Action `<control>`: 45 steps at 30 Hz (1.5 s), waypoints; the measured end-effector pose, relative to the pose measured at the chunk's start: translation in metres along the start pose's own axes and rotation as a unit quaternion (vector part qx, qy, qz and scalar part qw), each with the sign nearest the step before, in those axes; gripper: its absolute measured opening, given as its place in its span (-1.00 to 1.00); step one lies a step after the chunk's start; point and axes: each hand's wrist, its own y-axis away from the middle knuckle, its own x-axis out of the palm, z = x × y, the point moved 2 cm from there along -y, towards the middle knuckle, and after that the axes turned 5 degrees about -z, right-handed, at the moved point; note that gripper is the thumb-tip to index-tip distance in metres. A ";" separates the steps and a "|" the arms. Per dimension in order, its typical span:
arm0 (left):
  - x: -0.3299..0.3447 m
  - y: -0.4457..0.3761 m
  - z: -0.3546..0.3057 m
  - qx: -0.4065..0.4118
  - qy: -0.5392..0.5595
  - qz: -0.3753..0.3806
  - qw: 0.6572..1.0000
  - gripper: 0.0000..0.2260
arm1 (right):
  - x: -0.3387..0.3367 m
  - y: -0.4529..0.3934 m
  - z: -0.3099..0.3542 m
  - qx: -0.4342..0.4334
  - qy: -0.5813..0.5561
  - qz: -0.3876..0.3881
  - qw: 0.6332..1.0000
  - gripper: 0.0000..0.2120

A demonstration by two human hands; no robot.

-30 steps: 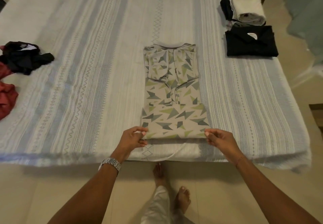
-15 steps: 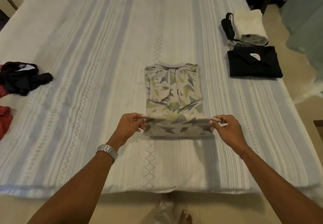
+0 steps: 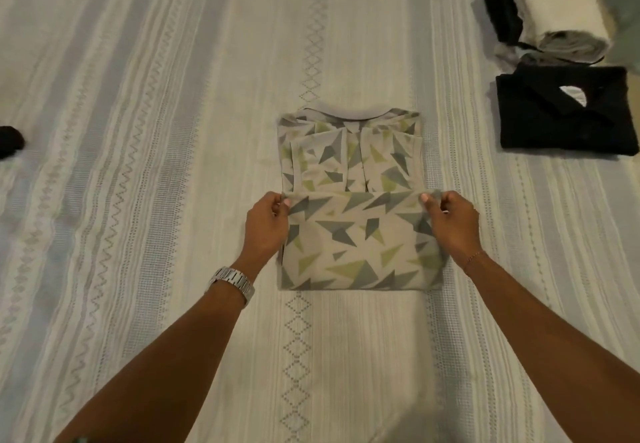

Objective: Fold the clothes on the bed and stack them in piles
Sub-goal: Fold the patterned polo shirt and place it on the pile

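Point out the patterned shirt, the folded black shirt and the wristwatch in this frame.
patterned shirt (image 3: pixel 349 242), head view, on the folded-up lower panel.
folded black shirt (image 3: pixel 554 124), head view, on its front below the collar.
wristwatch (image 3: pixel 232 283), head view, on the metal band.

A beige shirt printed with grey and green triangles is laid flat at mid-bed, its lower half doubled up over itself. To the right, a folded black shirt and a folded pile are set.
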 end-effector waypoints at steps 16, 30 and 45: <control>-0.010 0.065 0.005 0.461 -0.298 0.125 0.827 -0.44 | -0.014 0.092 -0.046 -0.423 0.242 0.035 0.872 -0.48; -0.004 0.131 0.036 0.383 -0.458 0.017 0.802 -0.60 | -0.012 0.118 -0.090 -0.412 0.327 -0.015 0.850 -0.63; -0.072 0.199 -0.007 0.222 -0.123 -0.036 0.967 -0.88 | -0.100 0.180 -0.046 -0.304 0.056 0.050 0.950 -0.77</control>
